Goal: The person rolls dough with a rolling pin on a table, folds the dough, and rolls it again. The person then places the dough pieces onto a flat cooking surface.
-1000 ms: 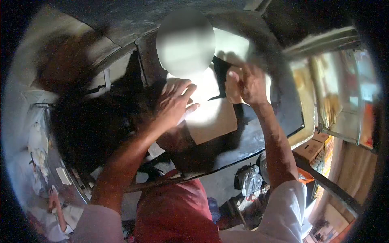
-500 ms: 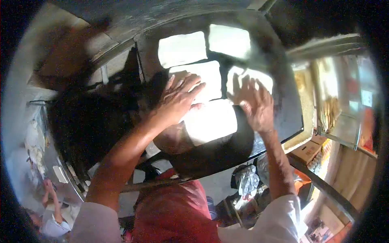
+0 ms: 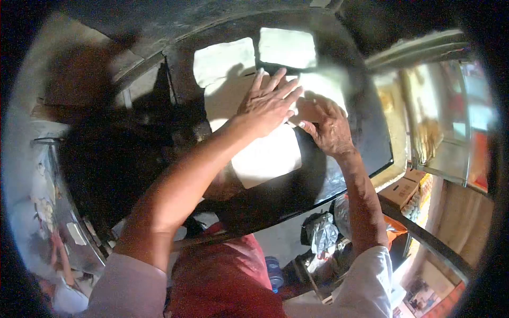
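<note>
Several flat, white, rectangular dough sheets lie on a dark griddle-like surface [image 3: 371, 143], glaring in bright light. My left hand [image 3: 269, 103] is over the middle sheet [image 3: 222, 100], fingers spread and reaching toward its right edge; whether it touches the dough cannot be told. Beside it, my right hand [image 3: 331, 130] rests at the near edge of the right sheet [image 3: 321, 87], thumb apart and fingers slightly bent over it. Nearest to me lies another sheet [image 3: 268, 156]. At the back are a left sheet [image 3: 225, 61] and a right sheet [image 3: 288, 47].
A cardboard box [image 3: 400, 192] stands to the lower right, beyond the surface's edge. Below are a silvery plastic bag [image 3: 321, 236] and a blue bottle [image 3: 273, 273]. Another person [image 3: 69, 297] is blurred at the lower left. A dark wall curves along the back.
My left hand has moved right and slightly up across the middle sheet toward the right one. My right hand has stayed by the right sheet. The whole view has shifted slightly.
</note>
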`<state>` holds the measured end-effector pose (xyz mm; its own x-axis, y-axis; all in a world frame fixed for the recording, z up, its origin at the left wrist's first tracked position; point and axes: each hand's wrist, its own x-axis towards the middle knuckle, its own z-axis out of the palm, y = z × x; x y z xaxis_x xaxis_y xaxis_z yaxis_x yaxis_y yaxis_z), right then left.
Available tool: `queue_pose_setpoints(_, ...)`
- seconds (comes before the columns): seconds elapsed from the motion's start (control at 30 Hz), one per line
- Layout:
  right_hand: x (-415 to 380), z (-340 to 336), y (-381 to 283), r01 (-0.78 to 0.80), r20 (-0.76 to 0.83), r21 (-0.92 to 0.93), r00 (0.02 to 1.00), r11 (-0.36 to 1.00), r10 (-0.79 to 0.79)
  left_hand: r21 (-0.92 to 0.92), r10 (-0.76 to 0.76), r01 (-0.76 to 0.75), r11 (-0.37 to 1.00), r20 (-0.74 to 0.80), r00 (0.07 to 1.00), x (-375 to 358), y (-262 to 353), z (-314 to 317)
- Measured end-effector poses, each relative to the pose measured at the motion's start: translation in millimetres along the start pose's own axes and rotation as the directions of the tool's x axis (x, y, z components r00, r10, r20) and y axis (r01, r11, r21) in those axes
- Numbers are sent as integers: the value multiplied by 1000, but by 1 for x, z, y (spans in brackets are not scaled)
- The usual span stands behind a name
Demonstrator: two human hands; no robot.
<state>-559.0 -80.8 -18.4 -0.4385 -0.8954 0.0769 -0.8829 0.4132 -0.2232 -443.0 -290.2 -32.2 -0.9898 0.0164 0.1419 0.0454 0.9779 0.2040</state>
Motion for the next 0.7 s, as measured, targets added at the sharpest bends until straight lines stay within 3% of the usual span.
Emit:
queue_pose_setpoints(0.07,-2,-3,-1,-42,45,11,998,999,41,41,-37,34,999,86,996,10,2,-3)
queue_pose_setpoints(0.13,-5,3,-3,-41,-31,-168,999,985,37,141,-187,160,977,208,960,7,-7,-10)
queue_pose_setpoints(0.2,-4,2,-7,-61,12,-149,998,987,63,67,-175,165,984,203,963,-6,-16,-6)
queue_pose_setpoints(0.27,1,0,-13,-135,60,-102,988,986,141,-83,-143,150,985,82,986,-22,-16,-14)
queue_pose_setpoints(0.33,-4,-2,-23,-118,-24,-77,993,990,117,-49,-211,218,975,120,970,-43,-10,-26)
queue_pose_setpoints(0.37,-5,-4,-32,-93,-105,-58,991,994,86,-28,-313,324,946,185,931,-56,-10,-30)
queue_pose_setpoints(0.4,-7,-7,-45,-66,-82,-47,995,997,62,-1,-418,432,902,249,874,-66,-11,-32)
queue_pose_setpoints(0.43,-8,4,-50,-72,13,-112,997,991,74,-84,-305,367,926,404,862,-71,-18,-29)
queue_pose_setpoints(0.47,-5,9,-55,-71,101,-181,991,981,90,-142,-220,259,955,246,944,-77,-20,-25)
queue_pose_setpoints(0.5,-1,9,-58,-64,96,-188,992,980,83,-177,-185,238,955,272,944,-74,-29,-22)
queue_pose_setpoints(0.57,9,1,-72,-221,308,-126,918,967,250,-214,-162,229,950,289,944,-76,-33,-29)
queue_pose_setpoints(0.6,8,1,-81,-203,311,-127,921,971,233,-194,-194,220,956,145,970,-86,-32,-33)
queue_pose_setpoints(0.63,4,4,-88,-214,192,-119,953,970,234,-167,-215,211,963,-4,977,-96,-33,-38)
queue_pose_setpoints(0.67,2,9,-92,-225,65,-108,970,968,233,-161,-224,219,962,-15,974,-110,-32,-54)
queue_pose_setpoints(0.7,2,21,-91,-190,-15,-262,981,946,193,-151,-247,242,959,-21,969,-133,-31,-74)
